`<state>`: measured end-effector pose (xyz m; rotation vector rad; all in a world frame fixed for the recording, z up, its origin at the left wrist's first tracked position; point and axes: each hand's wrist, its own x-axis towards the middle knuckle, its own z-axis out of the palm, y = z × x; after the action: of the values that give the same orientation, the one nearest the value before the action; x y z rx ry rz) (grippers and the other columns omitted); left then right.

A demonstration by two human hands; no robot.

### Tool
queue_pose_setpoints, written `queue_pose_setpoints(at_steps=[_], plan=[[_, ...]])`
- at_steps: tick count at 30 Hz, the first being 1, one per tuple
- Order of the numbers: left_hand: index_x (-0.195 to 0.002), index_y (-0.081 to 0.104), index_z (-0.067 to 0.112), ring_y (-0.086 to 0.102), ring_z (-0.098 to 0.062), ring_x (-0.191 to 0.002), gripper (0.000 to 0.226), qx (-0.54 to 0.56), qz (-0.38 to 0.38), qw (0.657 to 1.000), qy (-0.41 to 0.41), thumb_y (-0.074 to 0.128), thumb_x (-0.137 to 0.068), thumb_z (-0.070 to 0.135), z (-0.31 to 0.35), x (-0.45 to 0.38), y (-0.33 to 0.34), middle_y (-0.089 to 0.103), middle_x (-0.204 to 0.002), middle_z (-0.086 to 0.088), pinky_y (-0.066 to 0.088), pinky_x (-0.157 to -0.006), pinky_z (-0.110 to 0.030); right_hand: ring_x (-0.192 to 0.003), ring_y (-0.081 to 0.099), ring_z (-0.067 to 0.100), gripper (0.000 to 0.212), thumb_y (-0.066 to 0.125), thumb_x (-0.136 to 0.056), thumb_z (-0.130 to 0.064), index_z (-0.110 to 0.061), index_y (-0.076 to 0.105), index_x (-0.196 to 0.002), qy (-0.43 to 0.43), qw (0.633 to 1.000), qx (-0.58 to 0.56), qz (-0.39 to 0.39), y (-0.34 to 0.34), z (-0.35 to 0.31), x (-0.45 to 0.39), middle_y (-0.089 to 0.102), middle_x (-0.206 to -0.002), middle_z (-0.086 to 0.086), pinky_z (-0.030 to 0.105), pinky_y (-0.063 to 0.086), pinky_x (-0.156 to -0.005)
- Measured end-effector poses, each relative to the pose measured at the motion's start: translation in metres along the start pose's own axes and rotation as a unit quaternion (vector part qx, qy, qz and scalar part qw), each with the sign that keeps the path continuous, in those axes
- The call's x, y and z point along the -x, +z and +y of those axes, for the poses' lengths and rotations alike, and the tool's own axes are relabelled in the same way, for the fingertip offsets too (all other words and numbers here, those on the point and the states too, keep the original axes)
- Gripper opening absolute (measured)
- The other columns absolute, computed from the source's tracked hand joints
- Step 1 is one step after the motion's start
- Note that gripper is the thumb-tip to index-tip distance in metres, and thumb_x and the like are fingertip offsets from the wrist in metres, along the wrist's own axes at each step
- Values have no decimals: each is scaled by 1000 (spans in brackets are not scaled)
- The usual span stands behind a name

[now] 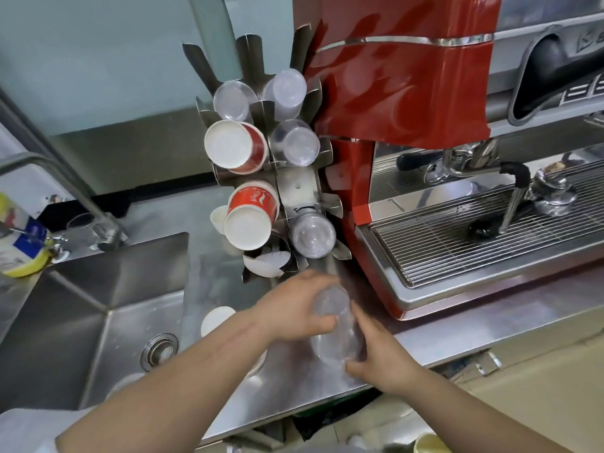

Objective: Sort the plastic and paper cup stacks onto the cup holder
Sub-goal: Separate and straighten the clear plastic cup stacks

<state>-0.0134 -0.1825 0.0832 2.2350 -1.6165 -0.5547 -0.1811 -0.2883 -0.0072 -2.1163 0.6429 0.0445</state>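
A steel cup holder (295, 188) stands on the counter, left of the red espresso machine. Its slots carry clear plastic cup stacks (313, 235) on the right side and at the top, and red paper cup stacks (250, 217) on the left. One middle slot on the right is bare. A small white paper cup stack (266, 263) sits in the lowest left slot. Just in front of the holder, both my hands grip a clear plastic cup stack (336, 325): my left hand (291, 308) wraps its top, my right hand (382, 358) its wide lower end.
A red espresso machine (408, 93) with a drip grate (490, 243) fills the right. A steel sink (98, 318) with a tap (81, 197) lies left. White paper cups (217, 318) stand on the counter under my left forearm. A yellow-lidded container (19, 243) sits far left.
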Motion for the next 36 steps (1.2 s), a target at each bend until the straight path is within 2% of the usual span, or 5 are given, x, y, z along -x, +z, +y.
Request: queue_pose_setpoints(at_steps=[5, 12, 17, 31, 36], plan=[[-142, 44, 23, 46, -10, -124, 67, 24, 21, 999, -16, 71, -80, 30, 4, 7, -7, 49, -135, 1, 26, -93, -6, -141, 28, 9, 111, 71, -63, -41, -43, 1, -150, -28, 999, -23, 11, 3, 3, -3, 21, -155, -9, 35, 34, -113], [-139, 47, 26, 44, 4, -104, 71, 46, 62, 997, -5, 63, -73, 45, 2, 19, -15, 49, -127, 7, 34, -88, -2, -137, 28, -3, 105, 78, -69, -23, -37, 11, -149, -64, 997, -35, 31, 1, 2, -7, 24, -145, -21, 6, 20, -108], [-139, 47, 29, 47, 2, -114, 71, 69, 97, 993, 23, 60, -72, 50, 1, 30, -20, 46, -126, 14, 46, -96, -22, -131, 19, -21, 102, 79, -69, -21, -50, 9, -138, -99, 991, -40, 76, -2, -6, 0, 15, -139, -39, -3, 16, -101], [-138, 46, 30, 42, 4, -122, 68, 69, 126, 987, 67, 61, -73, 46, 5, 46, -32, 46, -127, 16, 42, -100, -21, -136, 22, -12, 98, 80, -69, -22, -52, 16, -137, -122, 984, -12, 131, -9, -24, 9, 16, -142, -39, 16, 25, -112], [-139, 45, 30, 39, 7, -122, 68, 68, 124, 987, 81, 62, -74, 44, 8, 48, -38, 47, -135, 12, 39, -98, -16, -138, 28, 0, 101, 82, -67, -25, -44, 20, -144, -108, 983, -13, 150, -11, -25, 9, 33, -147, -16, 31, 31, -114]])
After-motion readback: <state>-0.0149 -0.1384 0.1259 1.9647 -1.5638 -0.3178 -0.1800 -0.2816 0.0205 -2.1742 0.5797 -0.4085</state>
